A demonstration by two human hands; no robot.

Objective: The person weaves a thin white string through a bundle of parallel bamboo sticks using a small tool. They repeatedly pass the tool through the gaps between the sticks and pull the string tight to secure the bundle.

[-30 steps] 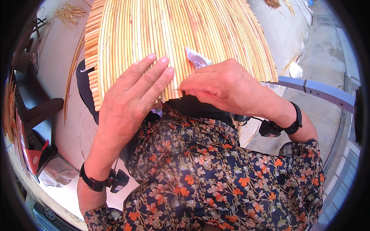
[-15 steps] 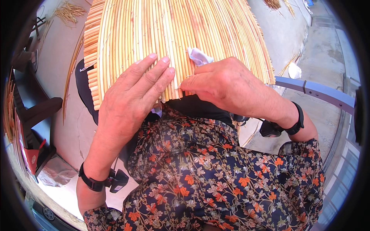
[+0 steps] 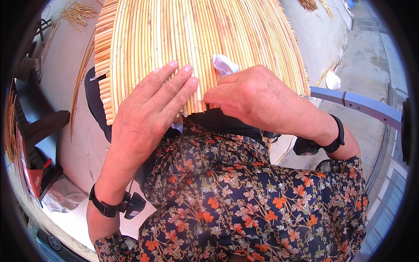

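Observation:
A mat of straw-coloured stalks [image 3: 218, 26], laid side by side and stitched, lies over my lap. My left hand [image 3: 150, 98] rests flat on its near part, fingers stretched out and together, holding nothing. Just to the right, my right hand [image 3: 244, 94] is closed in a pinch at the mat's near edge. A thin, pale, needle-like tip shows by its fingertips, too small to make out. A white cloth piece [image 3: 224, 65] sticks up beside the right knuckles, above the stalks; whether the hand holds it is hidden.
A dark chair [image 3: 48, 126] stands at the left, with a red packet [image 3: 38, 177] near it. Loose straw [image 3: 78, 14] lies on the floor at the far left. A bluish-grey curved bar [image 3: 358, 105] and a white scrap [image 3: 332, 81] are at the right.
My right hand has shifted very slightly, and the white cloth piece has moved a little left. The left hand stays in place.

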